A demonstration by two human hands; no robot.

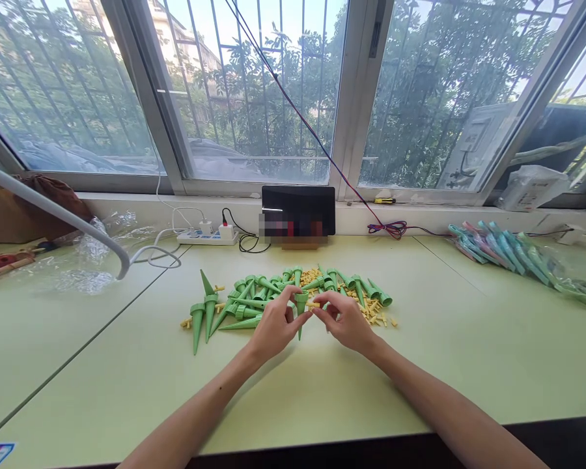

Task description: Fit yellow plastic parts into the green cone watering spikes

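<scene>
Head view: a pale yellow-green surface [371, 397] spans the scene. Across its middle, a loose heap of green spikes [247, 312] spreads from left to right, with scattered yellow fittings [310, 281] mostly far and right. On the near side, the left hand [276, 326] has its grip pinched around an upright held spike [301, 299]. The right hand [348, 320] has its grip drawn together on a single fitting [314, 305] at that spike's right side; whether it is seated I cannot tell.

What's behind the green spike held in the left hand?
Behind the held green spike, more green spikes and a heap of small yellow pieces lie on the table. Whatever the held green spike and left hand cover can't be seen.
</scene>
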